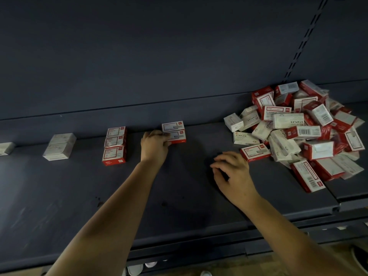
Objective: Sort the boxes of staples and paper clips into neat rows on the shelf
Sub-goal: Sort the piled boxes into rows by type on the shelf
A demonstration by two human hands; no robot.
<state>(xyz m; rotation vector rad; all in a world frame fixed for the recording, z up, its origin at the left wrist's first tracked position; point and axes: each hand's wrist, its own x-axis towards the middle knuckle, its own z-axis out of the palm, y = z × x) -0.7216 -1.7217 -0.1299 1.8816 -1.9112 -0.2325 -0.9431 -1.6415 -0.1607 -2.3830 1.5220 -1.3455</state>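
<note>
On the dark shelf [79,196], my left hand [154,145] grips the near red-and-white box [176,136] of a short two-box row; the far box [172,125] lies behind it against the back wall. My right hand [232,174] hovers over bare shelf with loosely curled fingers, holding nothing, just left of a loose red box [255,152]. A jumbled pile of red and white boxes [302,132] fills the right side. A row of three red boxes [115,145] sits left of my left hand.
Two stacked white boxes [59,146] stand further left, and another white box [6,148] shows at the left edge. A slotted upright [298,50] runs up the back panel. The shelf's front lip [199,242] is near my forearms.
</note>
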